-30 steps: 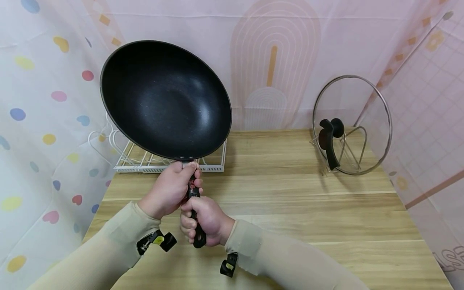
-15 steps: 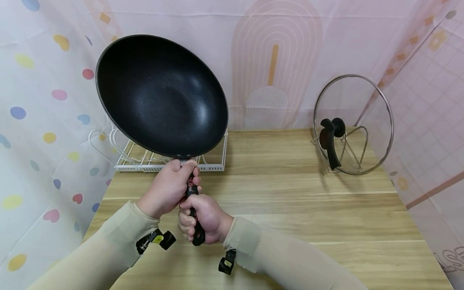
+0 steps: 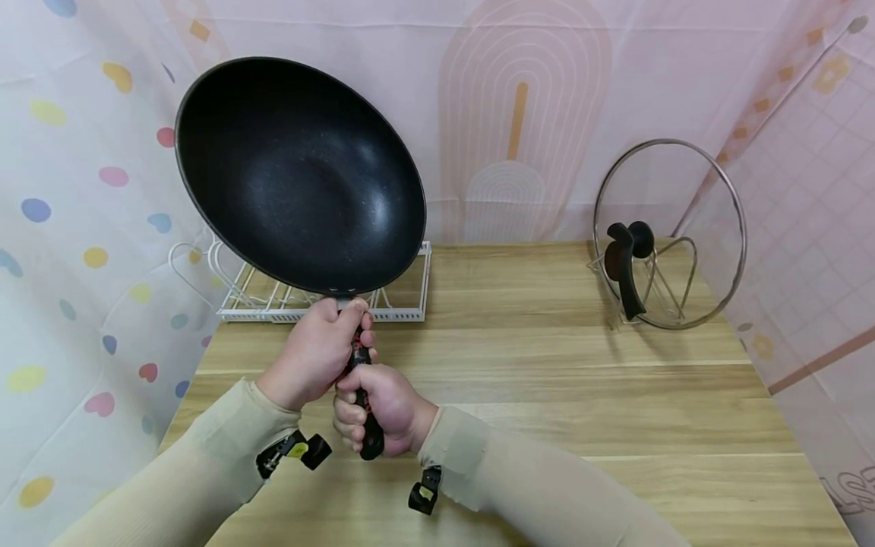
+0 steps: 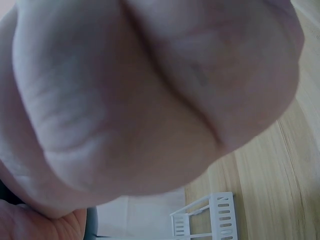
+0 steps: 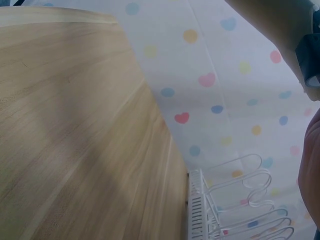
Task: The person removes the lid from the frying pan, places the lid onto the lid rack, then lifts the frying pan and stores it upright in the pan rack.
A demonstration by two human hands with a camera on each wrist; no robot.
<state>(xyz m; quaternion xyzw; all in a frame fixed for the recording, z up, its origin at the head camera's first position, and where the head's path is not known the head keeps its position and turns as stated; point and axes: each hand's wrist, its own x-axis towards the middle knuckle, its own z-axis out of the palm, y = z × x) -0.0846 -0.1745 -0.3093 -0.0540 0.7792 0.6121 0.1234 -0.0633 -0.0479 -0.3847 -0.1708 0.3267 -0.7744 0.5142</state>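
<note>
A large black wok (image 3: 307,182) is held up in the head view, its dark inside facing me and its bowl tilted. My left hand (image 3: 314,349) grips the black handle right below the bowl, thumb along the top. Lower down, my right hand (image 3: 386,410) wraps round the same handle (image 3: 371,437), whose end shows beneath the fist. Behind and below the bowl stands a white wire rack (image 3: 403,314), partly hidden by the wok. The left wrist view is mostly filled by the left hand (image 4: 150,100).
On the right of the wooden table (image 3: 533,365), a glass lid (image 3: 738,228) with a steel rim and black knob leans upright in a wire stand (image 3: 690,262). Patterned curtains (image 3: 89,182) hang along the left, back and right sides.
The wok has shifted slightly up and to the left, and both hands have moved a little with it. Their grip on the handle looks the same.
</note>
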